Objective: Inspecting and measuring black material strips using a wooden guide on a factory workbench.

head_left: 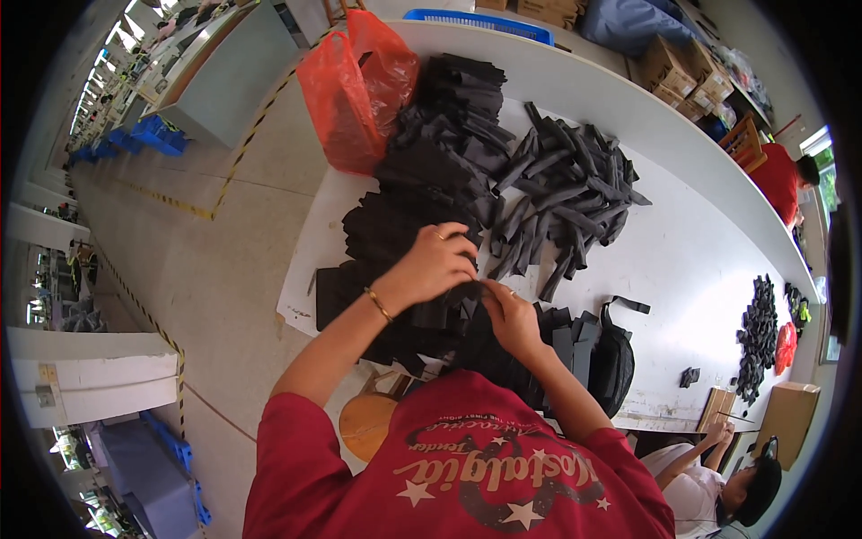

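Note:
My left hand (pixel 438 262) and my right hand (pixel 512 316) meet over the near left part of the white table (pixel 691 234). Their fingers are closed on a dark fabric piece (pixel 477 289), mostly hidden by the fingers. Under and beyond my left hand lie overlapping stacks of black cut fabric pieces (pixel 422 202). Right of these spreads a loose heap of narrow black fabric strips (pixel 575 184). By my right forearm are a black bag (pixel 615 364) with a strap and more dark folded pieces (pixel 573 341).
A red plastic bag (pixel 359 103) stands at the table's far left corner. Further right lie another dark heap (pixel 759 332) and a small dark bundle (pixel 690 376). A person in white (pixel 700 481) works at the right. A round wooden stool (pixel 366 426) is beside me.

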{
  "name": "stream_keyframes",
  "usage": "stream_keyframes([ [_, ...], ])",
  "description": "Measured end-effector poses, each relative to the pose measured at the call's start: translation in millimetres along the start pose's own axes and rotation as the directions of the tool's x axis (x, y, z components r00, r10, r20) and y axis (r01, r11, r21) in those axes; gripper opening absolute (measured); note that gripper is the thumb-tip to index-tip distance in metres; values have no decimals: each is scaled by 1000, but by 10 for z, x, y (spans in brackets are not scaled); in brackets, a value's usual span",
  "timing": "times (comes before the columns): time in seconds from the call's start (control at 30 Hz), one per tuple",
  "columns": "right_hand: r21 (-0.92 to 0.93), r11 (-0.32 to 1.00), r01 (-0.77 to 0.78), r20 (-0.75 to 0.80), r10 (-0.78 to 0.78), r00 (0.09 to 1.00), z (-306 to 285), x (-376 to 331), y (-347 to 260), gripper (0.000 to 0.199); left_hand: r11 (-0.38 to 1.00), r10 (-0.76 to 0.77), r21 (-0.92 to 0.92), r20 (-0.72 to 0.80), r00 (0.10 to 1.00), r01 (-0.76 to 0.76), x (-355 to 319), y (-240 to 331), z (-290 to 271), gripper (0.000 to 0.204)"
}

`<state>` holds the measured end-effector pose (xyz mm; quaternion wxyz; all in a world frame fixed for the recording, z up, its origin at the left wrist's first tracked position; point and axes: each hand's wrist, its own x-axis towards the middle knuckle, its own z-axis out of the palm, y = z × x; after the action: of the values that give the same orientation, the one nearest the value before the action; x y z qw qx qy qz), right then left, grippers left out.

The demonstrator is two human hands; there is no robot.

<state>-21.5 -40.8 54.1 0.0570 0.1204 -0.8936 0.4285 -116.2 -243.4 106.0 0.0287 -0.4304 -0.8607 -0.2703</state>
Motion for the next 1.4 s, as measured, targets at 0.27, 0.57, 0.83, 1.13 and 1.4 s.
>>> stream_keyframes([
  [0.27,308,937,-163,81,145,986,64,-71,-227,32,-338,-813,-899,129,568,-279,-184,247,437,32],
  [0.57,207,936,-286,-42,301,953,361,-311,-170,16,-375,-907,-866,269,323,-331,-17,565,769,22],
  [0.83,192,889,-416,264,362,894,41,-933,-89,15,-159,-978,-962,123,169,-223,-111,137,612,22],
  [1.13,-105,973,-206,-69,200,977,-558,-1017,-91,15,-423,-896,-818,312,317,-389,160,219,883,26],
  [1.4,299,951,-80,-257,161,953,-211,25,-300,9,-437,-896,-801,347,277,-408,313,431,900,26],
])
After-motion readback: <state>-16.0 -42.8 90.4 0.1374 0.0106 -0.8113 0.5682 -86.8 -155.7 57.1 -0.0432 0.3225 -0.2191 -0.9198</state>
